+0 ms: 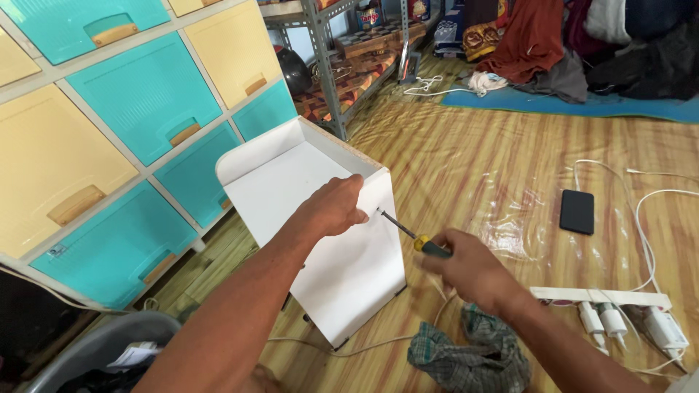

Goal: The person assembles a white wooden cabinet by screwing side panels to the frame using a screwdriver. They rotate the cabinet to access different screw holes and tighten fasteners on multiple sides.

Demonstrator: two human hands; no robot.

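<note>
Your left hand [336,207] is clamped over the top edge of the white board box [320,240], fingers curled over the rim and pressed against the front panel right at the upper corner. The box is an open-topped piece built from white panels, standing on the wood-grain floor mat [473,160] in the middle of the view, just beside the drawer cabinet [124,145] with its teal and yellow fronts. Your right hand [473,273] is wrapped tight around the screwdriver [415,239], fist closed on the yellow and dark green handle; the metal shaft runs up and left, and its tip sits against a screw [378,212] near the top edge of the front panel, just beside your left fingertips. A checked cloth [466,360] lies crumpled on the mat under your right forearm. To the right there's a white power strip [604,297] with 3 white plugs in it and white cables looping off it. A black phone [577,212] lies flat further up the mat, well apart from the box. A grey bin [95,349] sits at bottom left. A metal shelf rack [342,58] stands behind the box, with piled clothes [539,36] at top right.
</note>
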